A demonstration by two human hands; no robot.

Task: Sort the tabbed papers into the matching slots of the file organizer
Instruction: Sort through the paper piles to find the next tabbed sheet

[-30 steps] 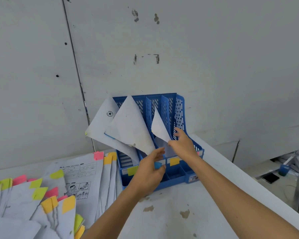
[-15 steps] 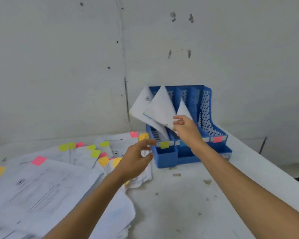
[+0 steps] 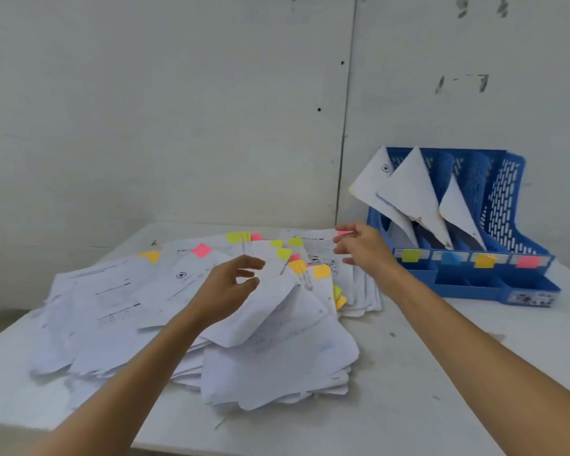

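Left grip (image 3: 226, 287), right grip (image 3: 366, 250) over papers (image 3: 277, 363)

A heap of tabbed papers (image 3: 191, 311) lies on the table (image 3: 408, 390), left of the file organizer (image 3: 507, 258).

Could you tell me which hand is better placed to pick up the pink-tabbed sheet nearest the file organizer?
The right hand, I'd say: it sits right at that sheet's pink tab, close to the file organizer, while the left hand hovers over the middle of the paper pile, farther off.
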